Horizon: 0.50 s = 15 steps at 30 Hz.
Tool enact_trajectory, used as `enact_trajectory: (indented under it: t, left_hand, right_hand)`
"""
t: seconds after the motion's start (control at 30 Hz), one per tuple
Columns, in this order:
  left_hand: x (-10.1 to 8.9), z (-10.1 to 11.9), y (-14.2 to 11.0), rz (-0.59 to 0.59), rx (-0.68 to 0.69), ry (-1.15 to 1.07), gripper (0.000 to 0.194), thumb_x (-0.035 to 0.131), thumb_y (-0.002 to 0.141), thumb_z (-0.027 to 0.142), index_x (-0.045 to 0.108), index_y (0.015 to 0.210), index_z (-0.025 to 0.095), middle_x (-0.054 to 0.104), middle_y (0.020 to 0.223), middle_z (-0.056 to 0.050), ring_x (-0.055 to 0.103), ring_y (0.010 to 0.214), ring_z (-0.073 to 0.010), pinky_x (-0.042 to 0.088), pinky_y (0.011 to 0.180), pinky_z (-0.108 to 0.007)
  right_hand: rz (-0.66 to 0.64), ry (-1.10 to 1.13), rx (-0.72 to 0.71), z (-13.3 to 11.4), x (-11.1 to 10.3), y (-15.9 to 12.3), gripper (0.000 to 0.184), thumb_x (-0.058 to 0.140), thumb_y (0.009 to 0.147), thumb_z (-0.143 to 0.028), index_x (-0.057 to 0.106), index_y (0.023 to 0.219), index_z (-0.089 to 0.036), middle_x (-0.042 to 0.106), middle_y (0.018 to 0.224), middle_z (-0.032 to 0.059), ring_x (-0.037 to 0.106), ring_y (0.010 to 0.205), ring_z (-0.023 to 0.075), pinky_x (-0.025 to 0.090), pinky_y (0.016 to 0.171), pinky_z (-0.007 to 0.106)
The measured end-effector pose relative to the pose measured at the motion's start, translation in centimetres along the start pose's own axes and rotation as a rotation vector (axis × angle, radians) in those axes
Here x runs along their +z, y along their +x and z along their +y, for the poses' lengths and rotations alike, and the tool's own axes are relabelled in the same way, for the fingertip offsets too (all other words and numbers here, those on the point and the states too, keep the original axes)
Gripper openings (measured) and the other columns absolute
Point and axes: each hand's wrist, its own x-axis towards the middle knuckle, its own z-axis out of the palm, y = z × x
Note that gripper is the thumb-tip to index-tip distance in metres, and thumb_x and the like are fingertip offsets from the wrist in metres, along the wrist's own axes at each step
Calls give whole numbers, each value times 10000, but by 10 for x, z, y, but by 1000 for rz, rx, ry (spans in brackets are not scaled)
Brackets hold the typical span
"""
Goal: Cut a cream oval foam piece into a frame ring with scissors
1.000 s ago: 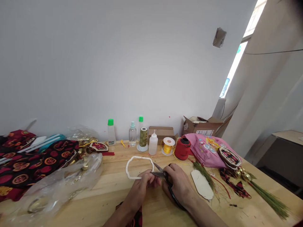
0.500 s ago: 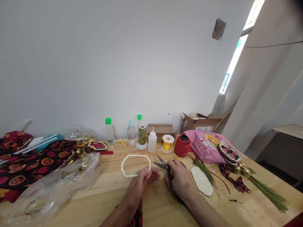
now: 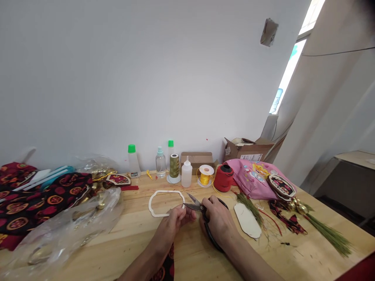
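My right hand grips black-handled scissors, blades slightly apart and pointing left. My left hand has its fingers pinched together just below the blade tips; what they hold is too small to make out. Both hands rest on the wooden table. A white frame-shaped cutout lies flat just beyond my left hand. A solid white cutout of similar shape lies to the right of my right hand.
Along the wall stand green-capped bottles, a white squeeze bottle, an olive thread cone, a yellow spool and a red spool. Patterned fabric and a plastic bag lie left; a pink bag and green tassels right.
The view has drifted slightly. My left hand's fingers opened a little away from the blades, then closed in again under the tips. The scissors stay in my right hand.
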Motion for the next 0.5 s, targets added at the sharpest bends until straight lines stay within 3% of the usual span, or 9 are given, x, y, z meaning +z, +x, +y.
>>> enact_trajectory:
  t: [0.1, 0.27, 0.37, 0.5]
  left_hand:
    - [1, 0, -1, 15, 9, -12, 278, 341, 764, 272, 548, 610, 169, 565, 686, -24, 498, 783, -179, 369, 822, -318]
    - [2, -1, -7, -12, 41, 200, 277, 372, 747, 273, 587, 607, 167, 592, 687, -30, 502, 748, -184, 374, 799, -326]
    - [2, -1, -7, 26, 2, 14, 277, 343, 749, 250, 560, 600, 164, 598, 726, -37, 518, 792, -179, 379, 829, -333]
    - [2, 0, -5, 59, -48, -148, 198, 404, 710, 232, 498, 550, 164, 608, 729, -49, 533, 810, -186, 372, 856, -345]
  right_hand:
    - [5, -44, 1, 2, 1, 2, 138, 521, 646, -131, 525, 761, -207, 486, 735, 4, 466, 624, 114, 210, 483, 204]
    - [21, -136, 150, 18, -1, 7, 108, 461, 726, -157, 513, 807, -207, 505, 758, 28, 490, 581, 122, 181, 464, 228]
    - [45, -93, 133, 20, -4, 3, 135, 484, 697, -168, 499, 824, -211, 506, 790, 24, 496, 607, 128, 191, 468, 221]
    - [51, 3, -4, 9, -5, -4, 164, 512, 635, -136, 494, 779, -213, 490, 764, -1, 488, 672, 126, 225, 497, 200]
